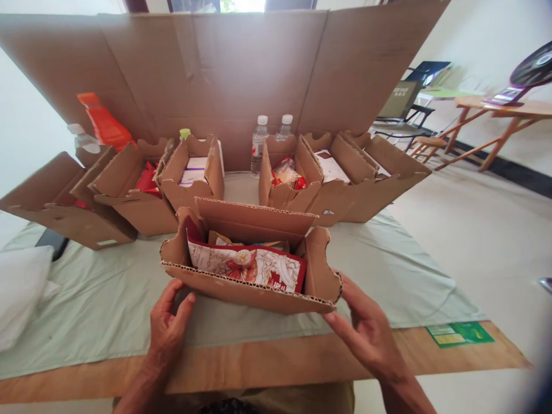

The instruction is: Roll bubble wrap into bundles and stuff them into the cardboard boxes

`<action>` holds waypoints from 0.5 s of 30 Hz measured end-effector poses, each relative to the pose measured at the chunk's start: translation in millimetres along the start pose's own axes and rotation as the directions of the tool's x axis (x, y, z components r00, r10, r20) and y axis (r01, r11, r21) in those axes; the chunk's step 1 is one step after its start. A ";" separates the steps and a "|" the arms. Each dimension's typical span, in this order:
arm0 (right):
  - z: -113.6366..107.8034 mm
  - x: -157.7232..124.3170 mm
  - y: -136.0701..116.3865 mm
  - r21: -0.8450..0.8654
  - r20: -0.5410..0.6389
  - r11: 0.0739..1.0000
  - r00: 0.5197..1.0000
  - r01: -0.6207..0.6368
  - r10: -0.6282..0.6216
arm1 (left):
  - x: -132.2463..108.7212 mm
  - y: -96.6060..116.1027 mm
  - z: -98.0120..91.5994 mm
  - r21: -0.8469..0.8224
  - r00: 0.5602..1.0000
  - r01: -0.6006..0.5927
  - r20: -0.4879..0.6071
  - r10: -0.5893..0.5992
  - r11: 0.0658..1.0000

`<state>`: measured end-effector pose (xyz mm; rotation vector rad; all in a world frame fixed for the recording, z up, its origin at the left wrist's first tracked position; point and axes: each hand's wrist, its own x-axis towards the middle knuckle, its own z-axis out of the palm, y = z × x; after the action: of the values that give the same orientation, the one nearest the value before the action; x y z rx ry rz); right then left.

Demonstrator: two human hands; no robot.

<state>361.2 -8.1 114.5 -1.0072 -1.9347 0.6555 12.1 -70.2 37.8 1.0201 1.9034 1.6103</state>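
Note:
In the head view an open cardboard box sits on the cloth right in front of me. Inside it stands a red and white printed packet, with other packaging partly hidden behind. My left hand is at the box's lower left corner, thumb and fingers apart; whether it touches the cardboard I cannot tell. At the right end, my right hand has its thumb on the front and its fingers around the side, holding that corner.
Behind stand several more cardboard boxes with goods inside, two water bottles and an orange bottle. A tall cardboard panel closes off the back. White plastic lies left, a green packet on the table's front right edge.

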 end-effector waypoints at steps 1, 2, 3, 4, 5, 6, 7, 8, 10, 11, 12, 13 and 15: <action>-9.1 2.1 -2.3 -0.007 -0.046 1.000 0.999 -0.003 0.003 | 0.5 -1.1 0.9 0.000 1.000 0.001 0.005 -0.001 1.000; -18.0 5.7 -7.4 -0.012 -0.107 1.000 0.994 -0.018 0.017 | 0.3 -1.8 1.3 0.001 1.000 0.001 0.010 -0.001 1.000; -26.2 10.9 -15.2 -0.018 -0.178 0.999 0.983 -0.041 0.037 | -0.2 -2.2 0.9 0.007 1.000 -0.002 0.019 0.002 1.000; -33.3 18.0 -25.2 -0.028 -0.238 0.998 0.970 -0.053 0.045 | -1.0 -2.4 0.0 0.016 0.999 -0.011 0.032 0.011 1.000; -38.8 27.0 -36.5 -0.049 -0.273 0.998 0.962 -0.039 0.025 | -1.8 -2.4 -1.3 0.027 0.999 -0.025 0.047 0.023 0.999; -42.6 38.0 -48.3 -0.083 -0.270 0.997 0.963 0.006 -0.028 | -2.7 -2.2 -2.7 0.040 0.997 -0.043 0.064 0.041 0.998; -44.6 50.6 -59.8 -0.123 -0.221 0.990 0.970 0.074 -0.100 | -3.4 -1.8 -4.0 0.055 0.995 -0.067 0.082 0.062 0.996; -44.7 64.4 -70.3 -0.155 -0.129 0.976 0.976 0.155 -0.176 | -4.0 -1.1 -5.0 0.070 0.992 -0.092 0.095 0.085 0.993; -39.0 93.4 -87.1 -0.162 0.138 0.936 0.946 0.313 -0.293 | -4.7 1.1 -5.6 0.103 0.987 -0.136 0.101 0.126 0.985; -33.6 107.2 -93.3 -0.144 0.267 0.923 0.912 0.358 -0.312 | -4.7 2.6 -5.4 0.120 0.985 -0.155 0.097 0.144 0.981; -27.0 119.6 -98.0 -0.130 0.385 0.916 0.870 0.380 -0.306 | -4.5 4.1 -5.1 0.135 0.983 -0.170 0.090 0.159 0.976; -19.6 130.1 -101.1 -0.127 0.494 0.912 0.823 0.389 -0.282 | -4.1 5.6 -5.0 0.145 0.982 -0.181 0.086 0.169 0.973; -4.8 144.0 -102.7 -0.159 0.659 0.906 0.726 0.392 -0.198 | -2.7 7.5 -5.6 0.159 0.980 -0.194 0.080 0.183 0.968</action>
<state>277.1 57.3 255.7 -0.6407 -2.7911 0.5720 11.6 -75.5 45.9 1.3422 1.9734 1.5167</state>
